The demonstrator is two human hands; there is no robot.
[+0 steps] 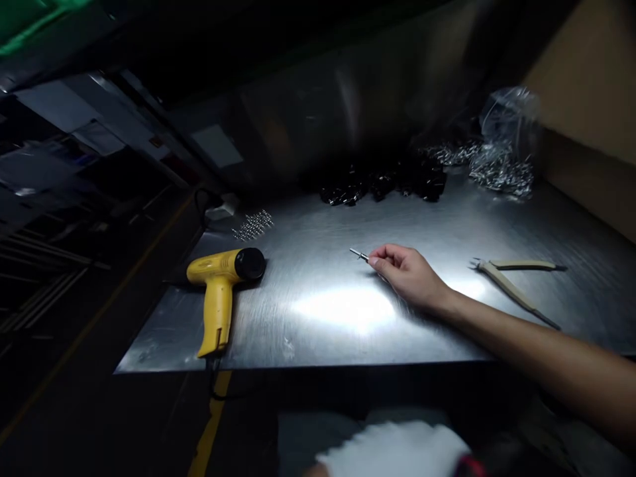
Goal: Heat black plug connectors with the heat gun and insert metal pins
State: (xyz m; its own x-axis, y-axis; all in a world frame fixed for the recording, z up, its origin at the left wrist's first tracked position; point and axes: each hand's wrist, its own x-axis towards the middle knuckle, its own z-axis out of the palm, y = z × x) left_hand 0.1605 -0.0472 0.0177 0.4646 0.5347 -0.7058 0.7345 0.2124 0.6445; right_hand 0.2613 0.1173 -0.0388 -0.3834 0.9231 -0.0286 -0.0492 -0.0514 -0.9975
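Note:
Near the middle of the metal table, my right hand (405, 275) is closed in a pinch, thumb against forefinger. It holds a small silvery metal pin (360, 254) with a thin shaft pointing left and a darker end at the fingertips. The pin is just above the tabletop. To the right of that hand lie cutting pliers (507, 278) with pale handles spread apart. My left hand does not show; only a small patch of skin is at the bottom edge, too little to make out.
On the metal table (308, 265), a yellow heat gun (218, 291) lies at the left, its cord hanging over the front edge. Small metal pins (253, 225) stand in rows behind it. Black parts (387, 185) are piled at the back, beside a clear bag (507, 152) of shiny pieces.

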